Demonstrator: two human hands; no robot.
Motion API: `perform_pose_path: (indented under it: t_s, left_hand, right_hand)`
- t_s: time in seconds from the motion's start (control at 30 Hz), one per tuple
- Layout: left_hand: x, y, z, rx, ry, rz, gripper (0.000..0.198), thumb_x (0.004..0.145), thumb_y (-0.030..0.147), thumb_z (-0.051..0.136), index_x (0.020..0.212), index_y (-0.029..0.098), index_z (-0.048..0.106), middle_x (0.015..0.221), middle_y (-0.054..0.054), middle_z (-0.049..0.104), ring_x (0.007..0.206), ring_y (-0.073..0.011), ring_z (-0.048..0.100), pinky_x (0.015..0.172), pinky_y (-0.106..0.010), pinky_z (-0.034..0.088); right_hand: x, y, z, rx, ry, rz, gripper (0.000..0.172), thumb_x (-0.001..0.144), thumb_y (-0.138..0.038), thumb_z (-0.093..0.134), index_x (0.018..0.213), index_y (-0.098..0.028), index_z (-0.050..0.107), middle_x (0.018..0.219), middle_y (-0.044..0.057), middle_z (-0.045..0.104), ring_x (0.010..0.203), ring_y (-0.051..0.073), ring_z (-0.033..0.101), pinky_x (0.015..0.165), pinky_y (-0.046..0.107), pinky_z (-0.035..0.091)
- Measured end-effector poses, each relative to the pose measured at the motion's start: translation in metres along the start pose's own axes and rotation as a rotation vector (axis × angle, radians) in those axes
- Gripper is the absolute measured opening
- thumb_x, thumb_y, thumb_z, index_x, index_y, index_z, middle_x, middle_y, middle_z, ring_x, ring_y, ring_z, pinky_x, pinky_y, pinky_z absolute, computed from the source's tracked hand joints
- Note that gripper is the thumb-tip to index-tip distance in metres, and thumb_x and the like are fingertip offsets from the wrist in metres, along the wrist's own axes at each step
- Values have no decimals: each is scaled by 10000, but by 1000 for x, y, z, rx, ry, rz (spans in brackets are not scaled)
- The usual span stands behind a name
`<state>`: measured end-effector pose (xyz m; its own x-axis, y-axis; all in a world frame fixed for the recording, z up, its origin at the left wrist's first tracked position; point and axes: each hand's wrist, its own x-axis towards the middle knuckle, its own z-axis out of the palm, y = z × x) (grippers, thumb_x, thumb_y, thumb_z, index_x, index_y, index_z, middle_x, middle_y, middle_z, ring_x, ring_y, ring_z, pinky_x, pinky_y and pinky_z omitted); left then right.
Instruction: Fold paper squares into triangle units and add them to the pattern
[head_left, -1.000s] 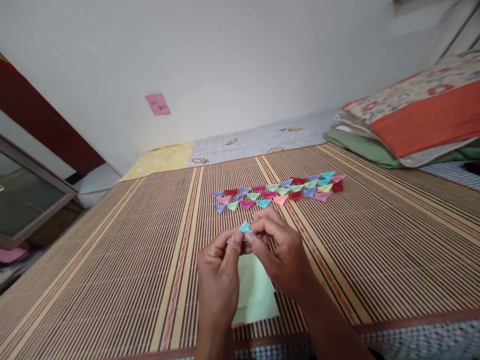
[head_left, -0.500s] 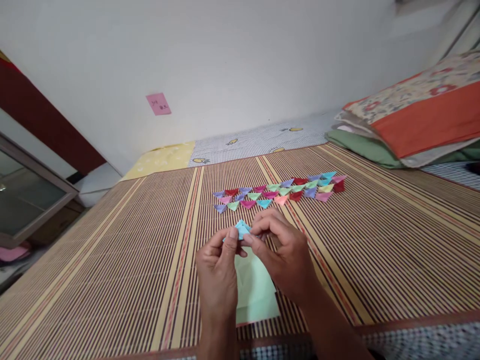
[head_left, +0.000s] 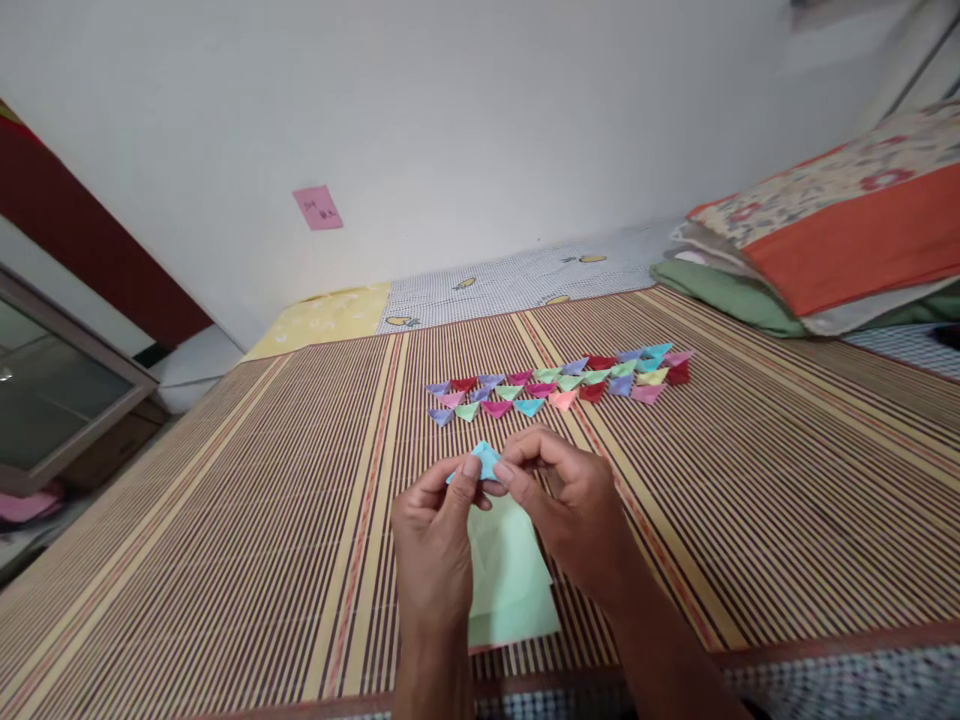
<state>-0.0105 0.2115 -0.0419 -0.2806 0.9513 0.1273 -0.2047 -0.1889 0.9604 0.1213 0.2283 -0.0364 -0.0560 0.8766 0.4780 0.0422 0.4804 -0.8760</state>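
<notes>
Both my hands pinch a small light blue folded paper piece point(head_left: 485, 459) above the striped bamboo mat point(head_left: 262, 520). My left hand point(head_left: 435, 545) grips it from the left with thumb and forefinger closed. My right hand point(head_left: 566, 505) holds its right side, fingers curled tight. Under my hands lies a pale green sheet of paper point(head_left: 510, 585). Beyond them, several small folded paper triangles point(head_left: 559, 382) in many colours lie in rows on the mat.
Stacked pillows and folded bedding point(head_left: 825, 240) sit at the back right. A white wall with a pink sticky note point(head_left: 317, 207) stands behind. A glass-fronted frame point(head_left: 52, 390) is at the left. The mat's front edge runs just below my wrists.
My fingers have shifted slightly on the blue piece, which sits a little flatter between them. Hands stay in the same place.
</notes>
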Motion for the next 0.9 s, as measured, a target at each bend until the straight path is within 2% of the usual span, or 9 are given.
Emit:
perform_pose_path:
  t_s: [0.1, 0.23, 0.43, 0.67, 0.8, 0.9]
  left_hand:
    - [2, -1, 1, -70, 41, -13, 212, 808, 386, 815, 754, 185, 782, 651, 10, 636, 633, -119, 518, 641, -235, 445]
    - [3, 0, 4, -137, 39, -40, 227, 760, 387, 846, 723, 172, 780, 622, 3, 633, 614, -121, 510, 616, -231, 452]
    - [4, 2, 8, -237, 41, -104, 279, 705, 383, 876, 656, 147, 735, 579, 13, 590, 569, -91, 487, 566, -193, 426]
    - [3, -1, 11, -210, 53, -79, 262, 742, 393, 850, 688, 155, 755, 593, -6, 634, 583, -107, 513, 570, -206, 437]
    - [1, -1, 13, -182, 94, -36, 239, 759, 386, 840, 713, 163, 766, 603, -5, 645, 597, -114, 525, 596, -213, 455]
    - [1, 0, 14, -203, 118, -49, 257, 733, 391, 860, 696, 160, 756, 598, -7, 651, 588, -109, 525, 584, -203, 450]
  right_hand:
    - [1, 0, -2, 10, -51, 4, 73, 863, -157, 717, 870, -211, 669, 841, -18, 659, 787, 152, 613, 727, 300, 485]
    - [1, 2, -3, 63, -46, 41, 88, 908, -171, 668, 827, -205, 667, 817, -6, 669, 777, 158, 632, 722, 308, 495]
    - [-1, 4, -7, 59, -88, 33, 47, 879, -195, 734, 867, -206, 690, 841, 2, 674, 790, 170, 645, 727, 314, 510]
    - [0, 6, -5, -21, -10, -47, 155, 888, -122, 678, 761, -204, 641, 811, -6, 651, 785, 158, 628, 718, 304, 484]
    - [-1, 11, -6, 29, 6, 41, 64, 901, -188, 697, 857, -215, 658, 822, -14, 669, 770, 155, 649, 709, 301, 507]
    - [-1, 13, -7, 47, 16, 69, 57, 902, -229, 714, 889, -219, 659, 782, -25, 661, 720, 147, 645, 672, 286, 510]
